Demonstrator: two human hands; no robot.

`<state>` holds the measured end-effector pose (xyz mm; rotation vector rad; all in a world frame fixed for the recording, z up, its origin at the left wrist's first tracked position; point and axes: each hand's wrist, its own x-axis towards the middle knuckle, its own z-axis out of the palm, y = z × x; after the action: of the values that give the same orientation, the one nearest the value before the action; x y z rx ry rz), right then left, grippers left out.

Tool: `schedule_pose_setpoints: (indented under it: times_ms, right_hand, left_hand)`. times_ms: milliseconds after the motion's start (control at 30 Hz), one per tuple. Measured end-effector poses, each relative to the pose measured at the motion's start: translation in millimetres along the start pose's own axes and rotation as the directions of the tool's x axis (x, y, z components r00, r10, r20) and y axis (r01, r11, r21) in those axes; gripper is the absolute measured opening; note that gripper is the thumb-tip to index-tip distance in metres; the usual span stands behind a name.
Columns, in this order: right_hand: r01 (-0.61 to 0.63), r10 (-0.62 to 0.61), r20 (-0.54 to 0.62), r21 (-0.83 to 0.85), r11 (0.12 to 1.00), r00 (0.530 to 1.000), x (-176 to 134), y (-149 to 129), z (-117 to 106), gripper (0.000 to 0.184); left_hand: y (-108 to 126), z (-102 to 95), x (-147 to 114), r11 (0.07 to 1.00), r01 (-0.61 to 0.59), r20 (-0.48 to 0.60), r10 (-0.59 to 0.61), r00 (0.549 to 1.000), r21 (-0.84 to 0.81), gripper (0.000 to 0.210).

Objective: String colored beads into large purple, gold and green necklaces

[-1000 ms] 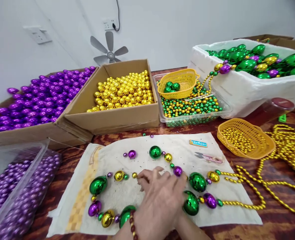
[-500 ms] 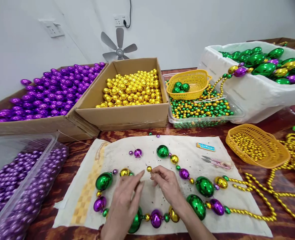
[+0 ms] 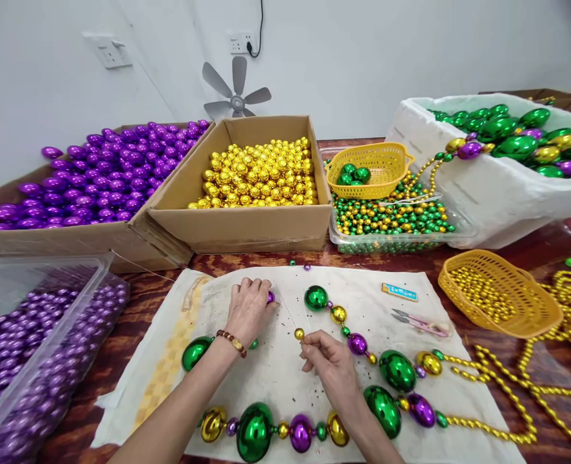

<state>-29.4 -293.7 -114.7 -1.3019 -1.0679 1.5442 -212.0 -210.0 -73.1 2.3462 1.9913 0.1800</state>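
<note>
1. Your left hand (image 3: 249, 309) lay palm down on the white cloth (image 3: 276, 380), near its far edge, fingers curled over a small purple bead (image 3: 270, 297); whether they had pinched it, I could not tell.
2. Your right hand (image 3: 328, 364) sat nearer the cloth's middle, thumb and forefinger closed just below a small gold bead (image 3: 298, 333) at the end of the strand, with a thin thread or needle (image 3: 288, 312) running up from it toward the left hand.
3. You did well to keep that pinch close behind the gold bead, so the strung beads (image 3: 358, 343) could not slide off.
4. In my judgement the purple bead wanted its hole turned toward the thread's tip before you lifted it.
5. The big green bead (image 3: 316, 298) lay just beside the purple one; a sweep of the fingers could have rolled it.
6. The scissors (image 3: 418, 320) rested well apart, toward the cloth's right edge.
</note>
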Motion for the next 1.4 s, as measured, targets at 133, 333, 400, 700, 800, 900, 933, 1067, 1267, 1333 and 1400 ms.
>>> schedule_pose_setpoints:
  times_ms: [133, 333, 400, 700, 800, 900, 933, 1067, 1267, 1333, 1400]
  right_hand:
    - [-0.014, 0.014, -0.008, 0.017, 1.000, 1.000, -2.6, -1.3, 0.7, 0.018]
    - [0.043, -0.043, 0.034, -0.017, 0.999, 0.999, -9.4, -3.6, 2.7, 0.022]
    - [0.077, -0.075, 0.051, -0.042, 0.996, 0.996, -11.8, -3.0, 1.3, 0.022]
    - [0.207, -0.193, 0.117, -0.117, 0.971, 0.974, -17.7, -4.7, -1.7, 0.017]
    - [0.220, -0.207, 0.113, -0.118, 0.968, 0.972, -17.9, -6.6, -1.2, 0.016]
    - [0.228, -0.218, 0.098, -0.113, 0.967, 0.971, -17.7, -6.7, -0.6, 0.016]
    - [0.230, -0.220, 0.091, -0.112, 0.967, 0.971, -17.8, -6.2, -0.2, 0.016]
    - [0.232, -0.224, 0.089, -0.097, 0.968, 0.971, -20.0, -3.7, 1.5, 0.014]
    - [0.265, -0.254, 0.104, -0.110, 0.958, 0.962, -23.2, -2.1, 1.4, 0.016]
    - [0.287, -0.273, 0.118, -0.123, 0.950, 0.955, -22.3, -2.3, 1.5, 0.016]
    - [0.297, -0.281, 0.129, -0.127, 0.946, 0.951, -21.2, -2.7, 2.3, 0.016]
  left_hand:
    - [-7.3, -6.0, -7.0, 0.890, 0.042, -0.090, -0.092, 0.992, -0.453, 0.029]
    - [-7.7, -26.6, -31.0, 0.397, 0.013, -0.113, -0.293, 0.950, -0.918, 0.031]
    - [-6.4, -32.0, -37.2, 0.348, -0.023, -0.150, -0.341, 0.928, -0.937, 0.032]
    - [-4.2, -45.8, -41.0, 0.346, -0.051, -0.212, -0.445, 0.870, -0.937, 0.031]
    - [-4.8, -42.8, -37.0, 0.288, -0.041, -0.188, -0.505, 0.842, -0.957, 0.032]
    - [-3.8, -39.7, -30.8, 0.126, -0.044, -0.104, -0.527, 0.843, -0.991, 0.032]
    - [-3.0, -39.6, -28.4, 0.053, -0.049, -0.070, -0.520, 0.851, -0.997, 0.031]
    - [0.8, -43.4, -20.1, -0.210, -0.084, 0.025, -0.470, 0.882, -0.974, 0.027]
    - [1.1, -46.6, -17.0, -0.430, -0.048, 0.148, -0.411, 0.900, -0.901, 0.020]
    - [0.3, -46.1, -17.2, -0.478, -0.039, 0.179, -0.402, 0.898, -0.878, 0.018]
    - [0.1, -45.6, -17.4, -0.506, -0.038, 0.194, -0.397, 0.897, -0.862, 0.018]
